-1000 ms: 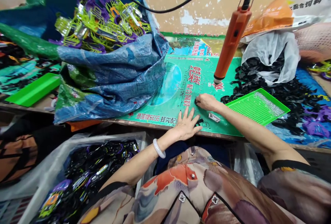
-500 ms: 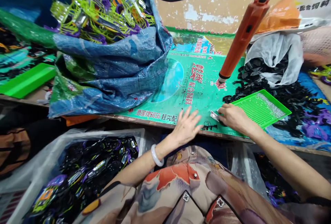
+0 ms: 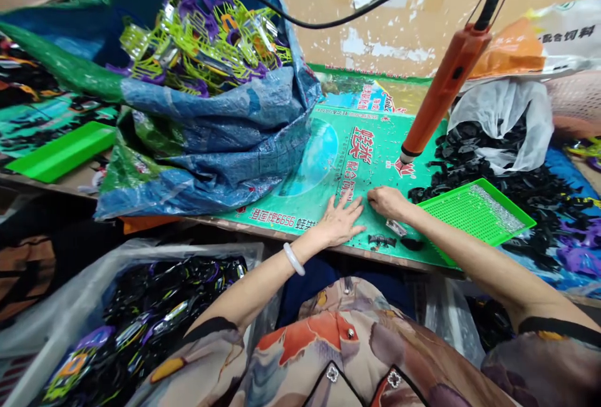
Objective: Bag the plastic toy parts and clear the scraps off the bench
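Note:
My left hand point(image 3: 339, 221) lies flat with fingers spread on the green printed sheet point(image 3: 323, 156) near the table's front edge. My right hand point(image 3: 387, 201) rests just to its right, fingers curled down in a pinch on the sheet; what they hold is too small to make out. A small silvery metal piece point(image 3: 397, 227) and two small black plastic parts point(image 3: 381, 241) lie beside my right wrist. An orange electric screwdriver point(image 3: 441, 89) hangs on its cable above the sheet, tip just beyond my right hand.
A green perforated tray point(image 3: 474, 213) sits at the right beside a heap of black plastic parts point(image 3: 474, 150) spilling from a white bag. A blue woven sack point(image 3: 211, 125) of yellow-green and purple pieces fills the left. A clear bag point(image 3: 141, 319) of finished pieces sits below the table.
My right hand moved from the tray's corner leftwards and further onto the sheet, leaving the silvery piece behind. My left hand stayed flat and shifted slightly forward. The view tilted a little.

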### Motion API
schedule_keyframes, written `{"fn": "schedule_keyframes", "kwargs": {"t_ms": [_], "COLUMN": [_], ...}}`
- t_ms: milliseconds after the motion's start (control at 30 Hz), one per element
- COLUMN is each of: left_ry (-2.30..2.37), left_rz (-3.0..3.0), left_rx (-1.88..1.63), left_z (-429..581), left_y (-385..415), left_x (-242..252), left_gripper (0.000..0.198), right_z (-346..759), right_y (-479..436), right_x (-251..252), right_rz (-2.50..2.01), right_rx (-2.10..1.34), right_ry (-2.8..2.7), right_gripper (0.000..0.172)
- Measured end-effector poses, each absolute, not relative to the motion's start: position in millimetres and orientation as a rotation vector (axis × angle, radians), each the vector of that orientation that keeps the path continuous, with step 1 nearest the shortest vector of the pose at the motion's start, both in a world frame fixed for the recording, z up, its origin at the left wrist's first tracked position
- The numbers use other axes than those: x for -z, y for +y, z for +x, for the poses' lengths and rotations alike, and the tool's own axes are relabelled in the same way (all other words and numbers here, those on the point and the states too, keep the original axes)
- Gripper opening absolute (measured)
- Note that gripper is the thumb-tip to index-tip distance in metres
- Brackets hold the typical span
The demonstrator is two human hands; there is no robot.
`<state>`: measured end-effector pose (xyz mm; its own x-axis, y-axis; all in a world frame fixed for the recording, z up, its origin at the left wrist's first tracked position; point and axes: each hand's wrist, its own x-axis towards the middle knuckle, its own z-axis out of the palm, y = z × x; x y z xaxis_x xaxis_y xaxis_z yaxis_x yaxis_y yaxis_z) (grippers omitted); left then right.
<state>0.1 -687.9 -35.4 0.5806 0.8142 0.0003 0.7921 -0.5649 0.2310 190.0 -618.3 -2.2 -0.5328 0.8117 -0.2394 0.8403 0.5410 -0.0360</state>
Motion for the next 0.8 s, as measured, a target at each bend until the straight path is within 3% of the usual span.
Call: {"fn": "schedule_keyframes", "kwargs": {"t_ms": [333,533,800], "left_ry": [1.306,1.322,1.549], "left_rz": [2.59,2.617,2.564], "left_rx": [-0.196,-0.411,-0.548], "left_z": [-17.3,-12.4,-31.2], "left_y": [-696.7,-684.8,-673.6], "left_x": [37.0,26.4,25.2], "left_gripper": [0.051,0.032,0.024], "right_z": [207.7,217.8,202.6], "right_y": [-561.6,-564.6,-561.7], "right_x": [11.8,19.8,19.8], "right_rz": [1.823,1.847,1.584], "right_rx": [0.623,0.594,0.346], "right_ry": [2.752,2.725,2.701], "right_gripper": [0.031,0.033,0.035]}}
